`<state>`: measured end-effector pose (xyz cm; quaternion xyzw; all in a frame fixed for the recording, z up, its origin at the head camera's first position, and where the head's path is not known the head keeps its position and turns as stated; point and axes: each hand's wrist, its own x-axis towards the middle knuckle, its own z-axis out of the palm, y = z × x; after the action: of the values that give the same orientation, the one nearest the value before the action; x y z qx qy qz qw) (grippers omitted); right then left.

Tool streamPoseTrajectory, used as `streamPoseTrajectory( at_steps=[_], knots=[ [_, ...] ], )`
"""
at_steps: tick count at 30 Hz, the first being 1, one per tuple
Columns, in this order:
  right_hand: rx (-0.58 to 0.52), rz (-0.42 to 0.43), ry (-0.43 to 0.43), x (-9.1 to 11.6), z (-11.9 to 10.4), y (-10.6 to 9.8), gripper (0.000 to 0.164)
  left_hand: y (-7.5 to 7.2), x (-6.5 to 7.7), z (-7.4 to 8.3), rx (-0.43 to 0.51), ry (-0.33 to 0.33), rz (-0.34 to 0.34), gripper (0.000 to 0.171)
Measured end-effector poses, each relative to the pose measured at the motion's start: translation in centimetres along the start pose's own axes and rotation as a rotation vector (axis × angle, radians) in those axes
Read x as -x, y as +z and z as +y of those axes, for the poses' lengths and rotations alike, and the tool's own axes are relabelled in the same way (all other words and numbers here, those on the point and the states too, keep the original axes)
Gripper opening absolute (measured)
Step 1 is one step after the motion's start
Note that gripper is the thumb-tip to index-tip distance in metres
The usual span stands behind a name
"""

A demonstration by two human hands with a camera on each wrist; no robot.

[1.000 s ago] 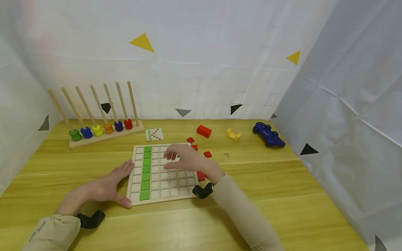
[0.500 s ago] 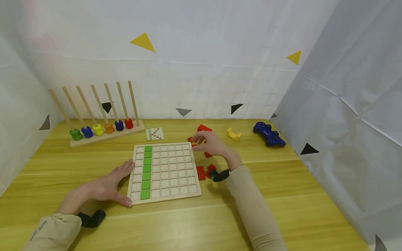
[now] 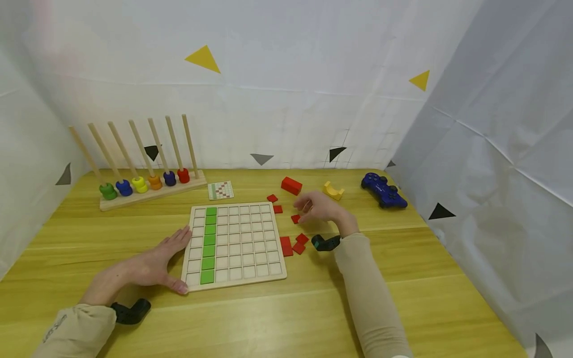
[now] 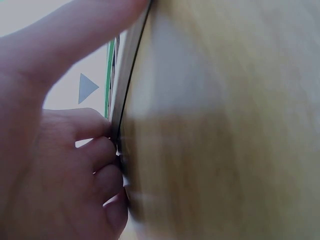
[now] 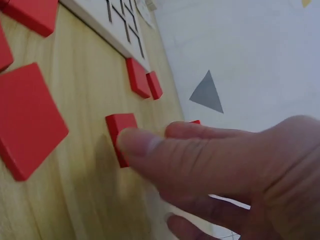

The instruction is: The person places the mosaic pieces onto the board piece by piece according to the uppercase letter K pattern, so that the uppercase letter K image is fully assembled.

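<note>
A wooden grid board (image 3: 246, 260) lies flat, with one column of green tiles (image 3: 209, 240) in its second column from the left. My left hand (image 3: 154, 263) rests along the board's left edge, fingers spread and thumb at the near corner. Over the loose red tiles to the right of the board hovers my right hand (image 3: 320, 207). Its thumb and fingers are apart, near a single red tile (image 3: 295, 219). In the right wrist view the thumb partly covers that red tile (image 5: 120, 122); contact cannot be told.
Other red tiles (image 3: 302, 239) lie beside the board's right edge. Behind are a pattern card (image 3: 221, 190), a red block (image 3: 291, 185), a yellow arched block (image 3: 333, 191) and a blue game controller (image 3: 383, 190). A peg stand with coloured beads (image 3: 152, 193) stands back left.
My right hand has moved right from above the board to the loose red tiles, uncovering the board's right side. The left hand has stayed at the board's left edge.
</note>
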<state>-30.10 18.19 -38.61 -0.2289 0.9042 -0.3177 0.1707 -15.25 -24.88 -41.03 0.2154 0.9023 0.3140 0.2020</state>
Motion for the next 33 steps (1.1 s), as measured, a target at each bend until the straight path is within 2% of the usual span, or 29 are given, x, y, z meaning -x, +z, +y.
streamPoseTrajectory(
  at_steps=[5, 13, 23, 33],
  knots=[
    [0.073, -0.025, 0.034, -0.08, 0.60, 0.12, 0.036, -0.03, 0.03, 0.13, -0.006, -0.002, 0.002, 0.133],
    [0.060, -0.032, 0.039, -0.25, 0.76, 0.42, 0.022, -0.07, 0.07, 0.17, 0.001, 0.002, 0.000, 0.133],
    [0.096, -0.017, 0.029, -0.15, 0.37, 0.67, 0.021, -0.01, 0.02, 0.07, -0.005, 0.001, 0.001, 0.133],
    [0.100, -0.036, 0.026, -0.26, 0.63, 0.76, 0.023, 0.00, 0.03, 0.12, -0.001, 0.004, -0.002, 0.133]
  ],
)
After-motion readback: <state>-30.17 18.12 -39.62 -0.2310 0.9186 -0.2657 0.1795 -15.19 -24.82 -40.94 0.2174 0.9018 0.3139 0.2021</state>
